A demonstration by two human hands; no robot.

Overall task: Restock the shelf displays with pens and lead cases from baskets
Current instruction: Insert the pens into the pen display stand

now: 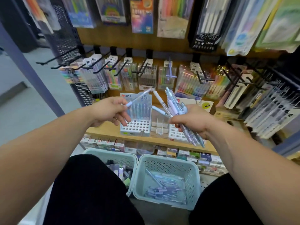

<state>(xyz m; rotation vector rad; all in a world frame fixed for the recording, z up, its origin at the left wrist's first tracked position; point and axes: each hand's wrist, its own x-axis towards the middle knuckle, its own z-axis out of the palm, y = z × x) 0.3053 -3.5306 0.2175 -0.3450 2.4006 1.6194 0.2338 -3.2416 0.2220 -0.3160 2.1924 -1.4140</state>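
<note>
Pens sit in both my grips: a single pen [139, 97] is pinched by its lower end between the thumb and fingertips of my left hand [112, 111], and a bundle [172, 103] is clamped in my right hand [193, 120], fingers curled fully round it. From the left pinch the pen's long axis slants up and to the right, its far end close to the tops of the bundle (whether they touch I cannot tell through the blur). The rack [134, 127] lies just below and a little right of that pinch, with pens standing in its back rows and open holes nearest me. My left hand is the nearer one; the right hangs further right, beside the rack. I judge the pen must swing upright and go down into a hole. Below the right grip, a basket [168, 160] holds more pens.
</note>
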